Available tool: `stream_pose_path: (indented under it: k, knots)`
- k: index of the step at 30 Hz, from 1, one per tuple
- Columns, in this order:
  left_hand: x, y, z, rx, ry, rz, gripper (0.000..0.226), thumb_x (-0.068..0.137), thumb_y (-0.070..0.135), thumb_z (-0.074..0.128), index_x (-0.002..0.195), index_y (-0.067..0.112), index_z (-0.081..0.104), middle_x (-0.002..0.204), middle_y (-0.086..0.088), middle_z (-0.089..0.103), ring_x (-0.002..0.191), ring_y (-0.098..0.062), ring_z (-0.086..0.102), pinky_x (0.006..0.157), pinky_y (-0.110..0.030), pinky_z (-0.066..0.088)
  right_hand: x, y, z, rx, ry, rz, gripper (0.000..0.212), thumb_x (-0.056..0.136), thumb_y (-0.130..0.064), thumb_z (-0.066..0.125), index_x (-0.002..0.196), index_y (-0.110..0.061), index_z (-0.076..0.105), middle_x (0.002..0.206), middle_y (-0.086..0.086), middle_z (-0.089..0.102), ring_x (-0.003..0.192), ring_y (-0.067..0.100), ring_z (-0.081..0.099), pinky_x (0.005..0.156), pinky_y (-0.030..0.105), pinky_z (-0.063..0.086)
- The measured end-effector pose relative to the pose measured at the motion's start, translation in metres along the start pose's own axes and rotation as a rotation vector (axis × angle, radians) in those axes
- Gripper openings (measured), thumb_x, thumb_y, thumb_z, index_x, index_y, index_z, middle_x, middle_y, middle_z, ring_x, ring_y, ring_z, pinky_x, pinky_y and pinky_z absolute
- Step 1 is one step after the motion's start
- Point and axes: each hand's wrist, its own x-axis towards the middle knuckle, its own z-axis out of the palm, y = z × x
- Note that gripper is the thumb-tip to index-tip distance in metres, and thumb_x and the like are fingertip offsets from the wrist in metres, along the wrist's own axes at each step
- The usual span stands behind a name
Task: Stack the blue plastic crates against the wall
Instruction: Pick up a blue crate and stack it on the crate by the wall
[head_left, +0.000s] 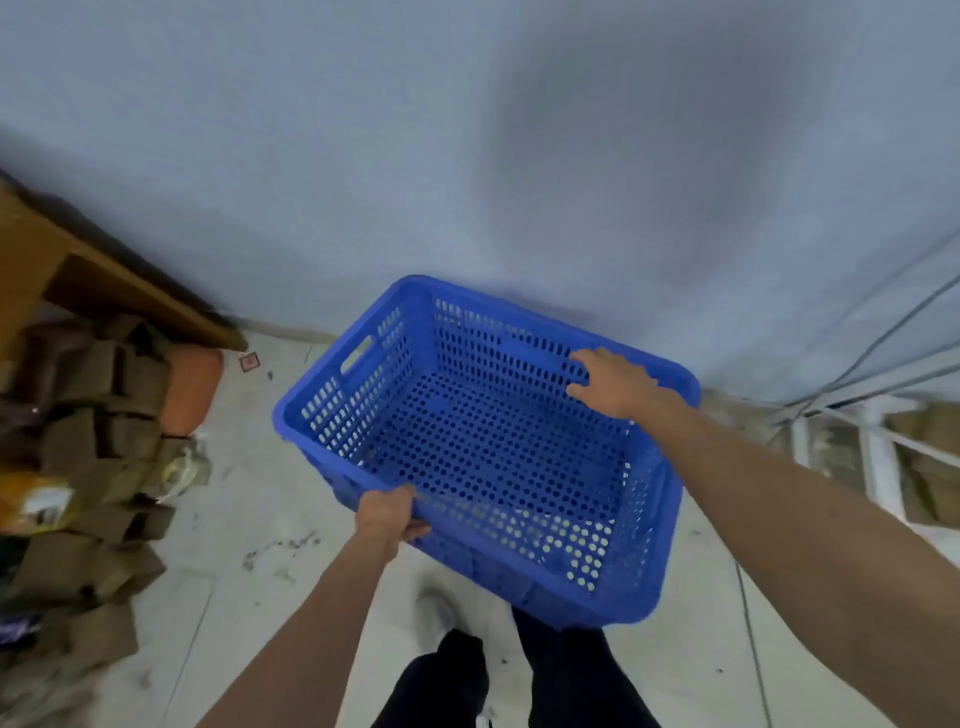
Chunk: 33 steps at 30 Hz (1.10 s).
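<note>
One blue plastic crate (483, 447) with perforated walls and floor is in the middle of the view, turned at an angle, close to the pale wall (467, 156). It is empty. My left hand (389, 514) grips its near rim at the left corner. My right hand (613, 382) is on the far right rim, fingers curled over the edge into the crate. Whether the crate rests on the floor or hangs just above it I cannot tell. My dark trouser legs (519, 675) stand right behind it.
A heap of brown cardboard boxes (88, 467) and an orange cushion-like item (189, 389) lie at the left under a wooden desk (104, 260). A white metal frame (878, 457) with cables stands at the right. The tiled floor (249, 519) is dusty.
</note>
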Motion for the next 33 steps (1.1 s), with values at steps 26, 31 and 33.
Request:
stream_pose_path:
  k: [26, 31, 33]
  knots:
    - [0.023, -0.02, 0.01, -0.082, 0.013, 0.013, 0.012, 0.088, 0.015, 0.068, 0.089, 0.003, 0.063, 0.073, -0.017, 0.075, 0.053, -0.025, 0.073, 0.048, -0.032, 0.059, 0.178, 0.022, 0.019, -0.293, -0.002, 0.115, 0.066, 0.097, -0.022, 0.056, 0.151, -0.002, 0.023, 0.148, 0.025, 0.036, 0.128, 0.044, 0.044, 0.103, 0.056, 0.041]
    - [0.023, -0.035, 0.01, -0.105, 0.023, 0.036, 0.012, 0.088, 0.015, 0.068, 0.091, 0.004, 0.065, 0.075, -0.015, 0.076, 0.058, -0.026, 0.074, 0.052, -0.034, 0.06, 0.176, 0.035, 0.034, -0.183, 0.13, 0.142, 0.053, 0.098, -0.019, 0.052, 0.144, -0.001, 0.033, 0.123, 0.024, 0.056, 0.104, 0.042, 0.058, 0.088, 0.052, 0.048]
    - [0.02, -0.042, 0.01, -0.116, 0.013, 0.036, 0.011, 0.088, 0.015, 0.068, 0.092, 0.005, 0.065, 0.078, -0.014, 0.076, 0.059, -0.025, 0.075, 0.051, -0.033, 0.06, 0.171, 0.035, 0.035, -0.168, 0.174, 0.127, 0.041, 0.098, -0.019, 0.05, 0.134, -0.002, 0.042, 0.112, 0.021, 0.06, 0.096, 0.04, 0.059, 0.083, 0.049, 0.048]
